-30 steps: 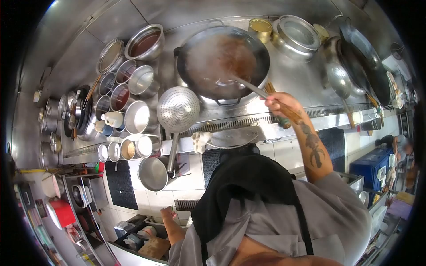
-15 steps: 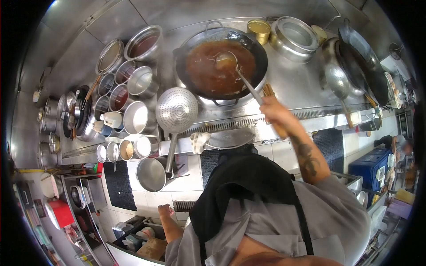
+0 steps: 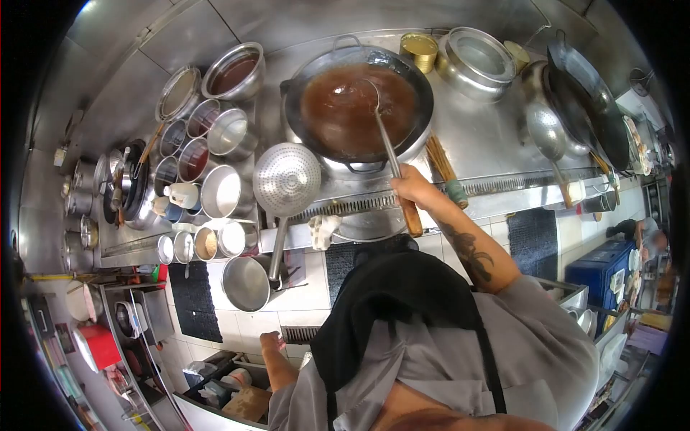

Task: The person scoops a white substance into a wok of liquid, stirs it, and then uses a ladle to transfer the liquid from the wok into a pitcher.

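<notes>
A large black wok (image 3: 425, 118) of brown liquid (image 3: 327, 118) sits on the steel range. My right hand (image 3: 415, 188) is closed round the handle of a long ladle (image 3: 388, 140), near its wooden end. The ladle's bowl lies in the liquid, partly sunk. A bamboo brush (image 3: 445, 171) rests on the counter just right of this hand. My left hand (image 3: 270, 340) hangs low over the floor, away from the counter; it is small and its fingers are too unclear to read. A perforated strainer (image 3: 287, 179) lies left of the wok.
Metal pots (image 3: 221, 191) and small containers stand at the left. A yellow tin (image 3: 419, 49) and a lidded steel pot (image 3: 476, 61) are behind, at the right. An empty pot (image 3: 245, 283) hangs at the counter edge. Another person (image 3: 647, 233) is at the far right.
My right hand has moved left and slightly down with the ladle, whose shaft is now steeper. Its bowl has sunk into the liquid. The bamboo brush is now fully uncovered.
</notes>
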Action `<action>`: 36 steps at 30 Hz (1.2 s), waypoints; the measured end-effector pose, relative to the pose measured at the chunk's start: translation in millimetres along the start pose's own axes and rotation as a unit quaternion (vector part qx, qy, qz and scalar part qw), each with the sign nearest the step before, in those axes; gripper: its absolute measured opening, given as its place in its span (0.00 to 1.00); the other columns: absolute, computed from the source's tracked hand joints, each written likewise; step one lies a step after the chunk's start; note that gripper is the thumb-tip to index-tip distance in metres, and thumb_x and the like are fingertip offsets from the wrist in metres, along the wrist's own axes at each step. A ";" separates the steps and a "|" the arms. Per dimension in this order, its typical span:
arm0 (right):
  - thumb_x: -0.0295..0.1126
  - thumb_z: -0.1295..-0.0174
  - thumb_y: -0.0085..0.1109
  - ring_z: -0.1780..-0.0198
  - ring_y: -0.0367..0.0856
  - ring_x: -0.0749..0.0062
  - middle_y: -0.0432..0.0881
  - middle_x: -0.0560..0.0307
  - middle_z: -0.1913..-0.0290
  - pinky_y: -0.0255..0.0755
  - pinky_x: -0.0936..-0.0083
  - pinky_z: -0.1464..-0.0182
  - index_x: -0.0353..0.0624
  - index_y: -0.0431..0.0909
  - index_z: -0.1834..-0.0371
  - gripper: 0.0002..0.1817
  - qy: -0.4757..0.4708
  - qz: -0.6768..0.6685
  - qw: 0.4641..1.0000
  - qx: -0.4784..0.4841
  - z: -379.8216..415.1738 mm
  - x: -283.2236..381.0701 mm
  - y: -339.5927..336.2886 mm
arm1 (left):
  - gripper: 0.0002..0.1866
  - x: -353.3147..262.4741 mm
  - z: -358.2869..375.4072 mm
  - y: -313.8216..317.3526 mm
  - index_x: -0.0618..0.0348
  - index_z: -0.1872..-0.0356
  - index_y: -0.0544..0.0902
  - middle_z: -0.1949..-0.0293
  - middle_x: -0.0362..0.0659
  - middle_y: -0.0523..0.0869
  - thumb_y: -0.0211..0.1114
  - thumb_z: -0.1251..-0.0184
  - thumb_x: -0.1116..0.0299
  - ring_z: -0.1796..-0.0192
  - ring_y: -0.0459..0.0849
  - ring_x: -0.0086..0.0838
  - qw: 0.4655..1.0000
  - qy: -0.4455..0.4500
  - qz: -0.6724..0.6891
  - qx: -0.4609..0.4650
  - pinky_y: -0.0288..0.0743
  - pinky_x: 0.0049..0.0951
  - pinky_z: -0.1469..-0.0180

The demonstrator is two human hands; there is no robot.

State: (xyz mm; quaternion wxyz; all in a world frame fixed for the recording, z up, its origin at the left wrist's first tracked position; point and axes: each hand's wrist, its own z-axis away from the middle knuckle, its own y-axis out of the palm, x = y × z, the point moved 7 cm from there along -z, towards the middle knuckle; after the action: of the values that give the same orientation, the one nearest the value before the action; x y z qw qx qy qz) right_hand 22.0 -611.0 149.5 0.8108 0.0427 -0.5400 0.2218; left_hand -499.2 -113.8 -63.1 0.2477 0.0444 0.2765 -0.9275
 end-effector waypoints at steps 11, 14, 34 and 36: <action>0.29 0.35 0.50 0.82 0.66 0.85 0.70 0.69 0.77 0.62 0.81 0.82 0.45 0.69 0.58 0.05 0.153 -0.296 0.942 0.036 12.5 22.8 19.0 | 0.09 5.2 0.6 4.1 0.66 0.59 0.74 0.72 0.47 0.78 0.59 0.39 0.74 0.72 0.81 0.36 0.999 0.030 0.010 0.012 0.81 0.41 0.73; 0.31 0.36 0.54 0.82 0.66 0.86 0.71 0.70 0.76 0.63 0.81 0.80 0.47 0.69 0.62 0.04 0.165 -0.314 0.931 0.087 31.0 17.5 -30.9 | 0.10 1.6 -6.7 4.9 0.66 0.58 0.74 0.70 0.49 0.79 0.59 0.38 0.74 0.71 0.81 0.37 0.999 0.032 0.026 0.030 0.81 0.41 0.72; 0.29 0.38 0.55 0.81 0.70 0.78 0.72 0.63 0.74 0.65 0.82 0.80 0.38 0.70 0.53 0.12 0.127 -0.241 0.961 0.051 28.9 17.0 -41.8 | 0.07 -7.9 -7.4 -4.0 0.67 0.61 0.75 0.75 0.47 0.76 0.56 0.36 0.74 0.75 0.79 0.34 0.998 0.051 0.036 0.015 0.83 0.39 0.76; 0.29 0.38 0.56 0.80 0.71 0.78 0.72 0.62 0.73 0.67 0.81 0.79 0.37 0.72 0.55 0.11 0.122 -0.264 0.956 0.040 32.4 13.9 -63.3 | 0.07 -2.9 -5.6 -5.9 0.65 0.59 0.76 0.75 0.46 0.76 0.56 0.35 0.74 0.75 0.78 0.34 0.998 0.052 0.038 0.017 0.84 0.39 0.74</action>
State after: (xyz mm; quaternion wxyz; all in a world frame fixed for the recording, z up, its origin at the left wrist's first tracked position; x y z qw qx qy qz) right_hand 24.3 -673.5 186.1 0.8979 0.1888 -0.3968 0.0254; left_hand -499.9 -105.3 -64.3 0.2678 0.1069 0.2712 -0.9183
